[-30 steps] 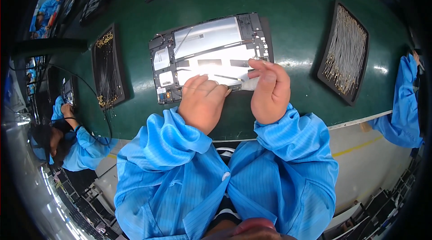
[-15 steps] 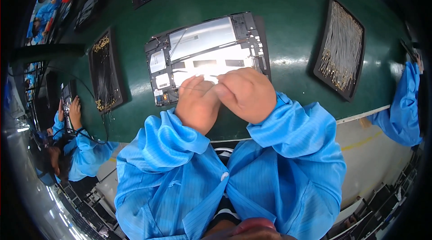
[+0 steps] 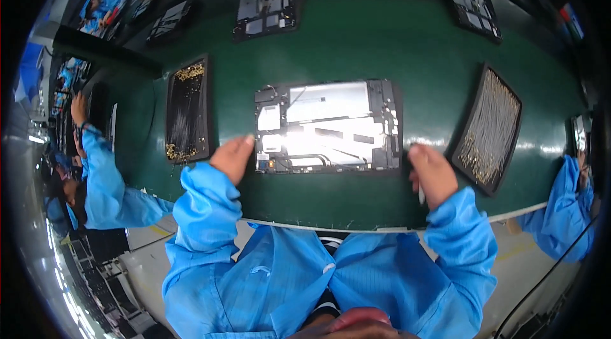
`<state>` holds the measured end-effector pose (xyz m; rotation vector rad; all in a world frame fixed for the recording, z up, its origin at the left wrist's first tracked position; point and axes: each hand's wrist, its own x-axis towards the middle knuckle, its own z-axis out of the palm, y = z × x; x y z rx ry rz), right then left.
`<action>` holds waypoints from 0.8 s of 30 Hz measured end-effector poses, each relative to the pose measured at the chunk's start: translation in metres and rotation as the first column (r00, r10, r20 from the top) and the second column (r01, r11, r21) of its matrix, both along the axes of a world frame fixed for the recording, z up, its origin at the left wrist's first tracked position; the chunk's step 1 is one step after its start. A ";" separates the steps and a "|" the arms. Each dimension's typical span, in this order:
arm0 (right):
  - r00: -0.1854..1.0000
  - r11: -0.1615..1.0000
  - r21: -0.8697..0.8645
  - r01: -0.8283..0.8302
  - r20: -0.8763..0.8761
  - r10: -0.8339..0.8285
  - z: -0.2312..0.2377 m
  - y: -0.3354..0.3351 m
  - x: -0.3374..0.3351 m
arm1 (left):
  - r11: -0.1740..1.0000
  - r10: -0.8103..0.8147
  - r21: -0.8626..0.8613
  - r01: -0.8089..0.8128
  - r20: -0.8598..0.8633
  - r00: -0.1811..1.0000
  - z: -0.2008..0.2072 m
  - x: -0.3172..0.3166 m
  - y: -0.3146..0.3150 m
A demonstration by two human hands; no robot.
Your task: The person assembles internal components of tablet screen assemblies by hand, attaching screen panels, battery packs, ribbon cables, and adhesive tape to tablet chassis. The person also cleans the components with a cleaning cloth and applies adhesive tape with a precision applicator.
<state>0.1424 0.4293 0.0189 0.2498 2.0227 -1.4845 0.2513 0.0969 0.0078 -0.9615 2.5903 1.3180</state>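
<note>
An opened tablet (image 3: 328, 102), its silver plates, black frame and thin cables exposed, lies flat on the green table in front of me. My left hand (image 3: 233, 158) is at its left edge, fingers closed together; whether they grip anything is hidden. Off the right edge, apart from the tablet, my right hand (image 3: 434, 177) is curled, with the end of a thin pale stick-like tool (image 3: 421, 196) poking out below the fingers. Strong glare whitens the middle of the tablet.
To the left sits a black tray (image 3: 205, 110) of dark cables with gold ends; a second tray (image 3: 464, 142) of grey cables is at right. More opened tablets (image 3: 264, 3) (image 3: 470, 5) lie farther back. Co-workers in blue sleeves (image 3: 105, 177) (image 3: 560, 212) are at both sides.
My hands were together over the tablet's lower edge, with a thin cable by the fingers; they have moved apart to either side. The view has shifted, showing more of the far table.
</note>
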 end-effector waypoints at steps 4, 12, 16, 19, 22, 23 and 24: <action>0.908 0.964 -0.165 -0.207 0.335 0.252 0.008 -0.001 0.006 | 0.927 0.047 0.374 -0.022 -0.058 0.997 -0.004 -0.013 0.016; 0.944 0.959 -0.277 0.052 0.326 0.043 0.031 -0.018 -0.019 | 0.662 0.533 0.659 -0.356 -0.080 0.842 0.004 -0.070 0.018; 0.976 0.943 -0.270 0.195 0.152 -0.158 0.035 -0.036 -0.080 | 0.292 0.679 0.937 -0.190 -0.063 0.731 -0.007 -0.154 -0.008; 0.858 0.833 -0.209 0.513 0.152 -0.491 0.016 -0.068 -0.142 | 0.169 0.864 0.935 -0.311 0.011 0.503 -0.009 -0.201 -0.035; 0.847 0.783 -0.322 0.532 0.188 -0.498 -0.009 -0.082 -0.156 | 0.191 0.897 0.916 -0.353 -0.016 0.442 -0.014 -0.222 -0.059; 0.842 0.772 -0.337 0.539 0.200 -0.500 -0.018 -0.081 -0.147 | 0.227 0.861 0.913 -0.341 -0.024 0.509 -0.009 -0.227 -0.059; 0.896 0.860 -0.258 0.440 0.064 -0.439 -0.019 -0.086 -0.129 | 0.215 0.861 0.917 -0.336 -0.015 0.509 -0.011 -0.232 -0.066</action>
